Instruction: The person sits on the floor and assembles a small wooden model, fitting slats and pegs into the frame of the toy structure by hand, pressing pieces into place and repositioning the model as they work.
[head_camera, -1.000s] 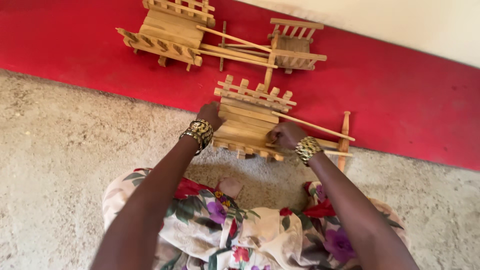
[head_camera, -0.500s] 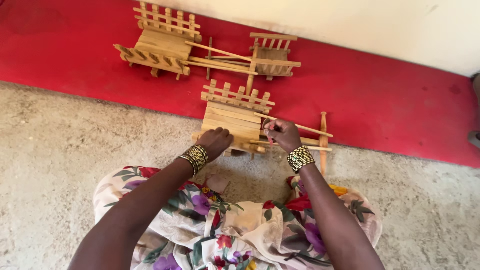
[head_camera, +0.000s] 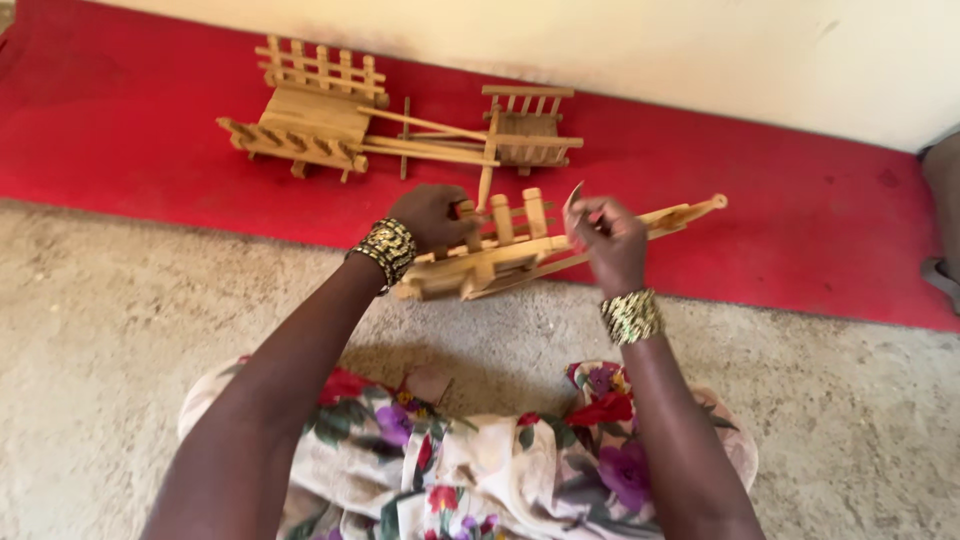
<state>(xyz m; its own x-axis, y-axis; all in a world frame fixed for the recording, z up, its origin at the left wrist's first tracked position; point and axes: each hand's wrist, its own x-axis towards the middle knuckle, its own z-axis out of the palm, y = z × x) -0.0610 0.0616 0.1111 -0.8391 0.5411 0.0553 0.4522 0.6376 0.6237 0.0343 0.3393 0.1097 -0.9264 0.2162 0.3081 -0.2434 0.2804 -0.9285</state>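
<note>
Two wooden carts in sight: one far cart (head_camera: 390, 125) lies on the red mat (head_camera: 800, 220), one near cart (head_camera: 510, 255) is gripped by the left hand (head_camera: 432, 215), while the right hand (head_camera: 612, 240) pinches a small card (head_camera: 574, 198).

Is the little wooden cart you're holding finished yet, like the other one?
One wooden cart with its small seat part lies on the red mat, and it looks complete. The second wooden cart is lifted off the floor: the left hand grips its railed body, and the right hand pinches something small and thin near its long pole. No seat part shows on this one, so it seems some work remains.
</note>
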